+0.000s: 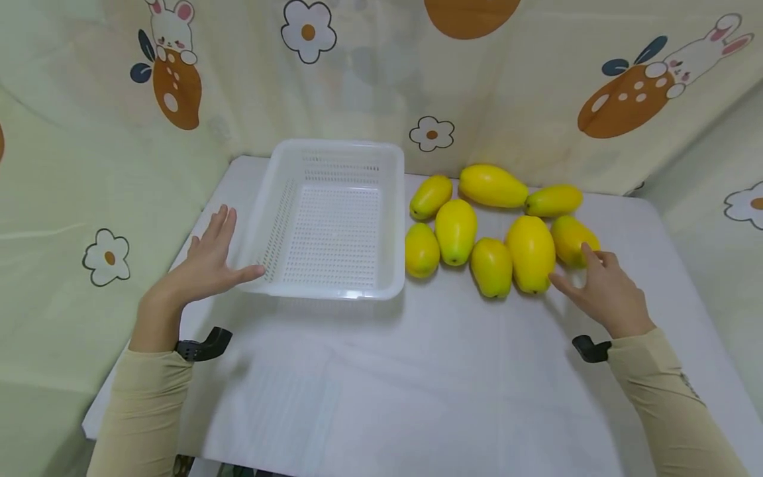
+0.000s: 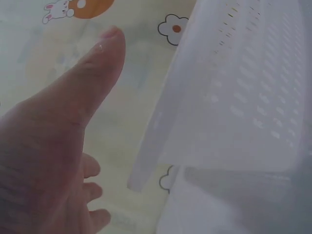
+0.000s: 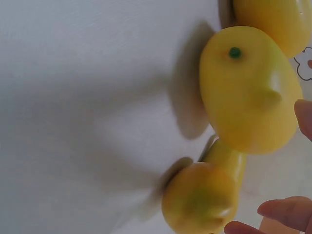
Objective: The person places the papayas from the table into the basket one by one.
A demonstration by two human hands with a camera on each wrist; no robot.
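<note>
My left hand [image 1: 205, 262] is spread flat beside a white plastic basket [image 1: 334, 292], its thumb over the basket's near left corner. In the left wrist view the thumb [image 2: 97, 73] stands apart from the basket's rim [image 2: 156, 117], and nothing is held. On the right, my right hand [image 1: 610, 298] hovers with parted fingers at a group of yellow papaya-like fruits. Its thumb is by the lower end of a large fruit [image 1: 530, 252]; its fingertips overlap the rightmost fruit [image 1: 572, 237]. The right wrist view shows the fingertips [image 3: 287, 212] close by that fruit [image 3: 197, 195].
Several more yellow fruits [image 1: 456, 232] lie between the basket and the right hand, some touching. The basket is perforated and has no fruit inside. A white cloth covers the table [image 1: 417, 384]. Printed curtains [image 1: 369, 86] rise behind and at both sides.
</note>
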